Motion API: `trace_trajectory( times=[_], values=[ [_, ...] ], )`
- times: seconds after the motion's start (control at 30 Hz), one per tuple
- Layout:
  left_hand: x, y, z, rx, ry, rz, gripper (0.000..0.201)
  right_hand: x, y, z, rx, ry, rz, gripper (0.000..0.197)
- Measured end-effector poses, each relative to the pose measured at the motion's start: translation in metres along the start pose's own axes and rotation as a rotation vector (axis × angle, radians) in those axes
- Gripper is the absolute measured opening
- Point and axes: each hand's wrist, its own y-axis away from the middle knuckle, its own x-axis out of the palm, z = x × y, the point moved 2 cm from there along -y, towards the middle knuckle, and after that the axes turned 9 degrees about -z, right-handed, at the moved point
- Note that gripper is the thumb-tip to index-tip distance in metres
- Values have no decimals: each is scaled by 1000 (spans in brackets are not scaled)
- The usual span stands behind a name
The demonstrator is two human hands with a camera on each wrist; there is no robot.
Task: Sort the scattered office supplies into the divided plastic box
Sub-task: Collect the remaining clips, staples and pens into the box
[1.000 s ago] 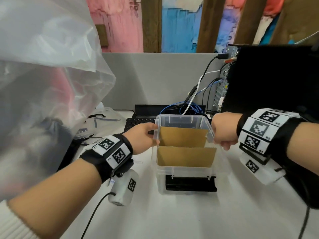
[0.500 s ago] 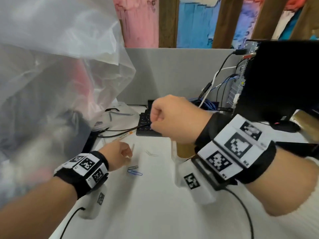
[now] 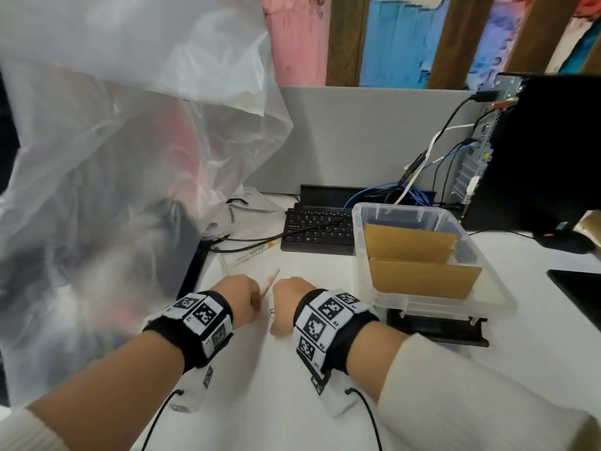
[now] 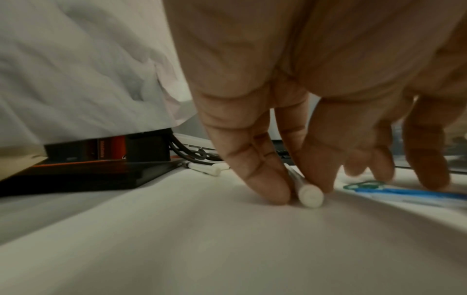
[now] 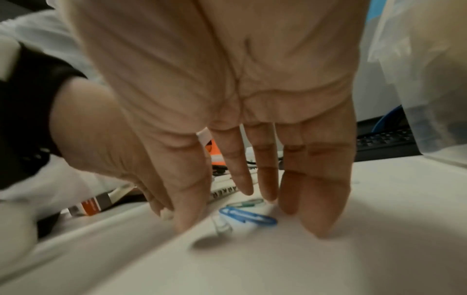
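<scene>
Both hands were down on the white desk (image 3: 325, 402), side by side and near each other, just left of the clear plastic box (image 3: 432, 302). The left hand (image 3: 239, 299) pinched one white pen (image 4: 307, 192) between two fingertips, the capped end lying against the desk; in the head view its slim barrel stuck out forward between the two hands. The right hand (image 3: 289, 299) was spread, its fingers (image 5: 321, 199) straight and pointing down at the desk, holding nothing. Under those fingers lay three paper clips: one blue paper clip (image 5: 248, 217), one green paper clip (image 5: 246, 203) just behind it, and one pale paper clip (image 5: 222, 224) touching the blue one's near end. Two more pens lay farther back towards the keyboard (image 3: 318, 231); one marker (image 3: 257, 252) bore printed letters and an orange tip, the other pen (image 4: 203, 168) was plain white. The box stood on a black base (image 3: 435, 330) to the right of the hands, with two brown cardboard dividers (image 3: 422, 278) upright inside it, making three compartments; I could not tell whether anything lay in them. One large translucent plastic bag (image 3: 113, 141) filled the left side. One black computer tower (image 3: 546, 151) stood at the back right, with several cables (image 3: 419, 167) running down from it behind the box.
</scene>
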Motion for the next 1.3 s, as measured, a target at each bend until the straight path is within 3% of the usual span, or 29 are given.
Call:
trace_trajectory(
  times=[0.17,0.33,0.5,0.67,1.0,1.07,1.1,1.17,1.23,1.3],
  values=[
    [-2,-5,19,-44,109,-70,27,12,-14,-4,31,76,-19,62],
    [-2,-16,22,-65,-33,27,36,12,-17,-8,13,37,-75,14],
    [2,-23,15,0,-134,53,29,11,-15,-11,38,10,-75,30],
    [2,-25,11,4,-182,72,19,12,-18,-14,89,-27,-43,29],
    [5,-27,9,-45,-237,171,27,12,-12,-23,139,-78,0,34],
    [2,-27,6,-43,-209,139,26,13,-9,-25,132,-90,2,26],
    [1,-28,4,-41,-175,104,25,13,-7,-26,140,-94,7,12],
    [-3,-31,-3,-27,-77,-6,21,14,-4,-28,154,-97,11,18],
    [-6,-33,-15,9,18,-105,16,16,-3,-28,156,-102,5,8],
    [-7,-35,-31,71,71,-139,14,17,-1,-29,155,-114,-14,27]
  ],
)
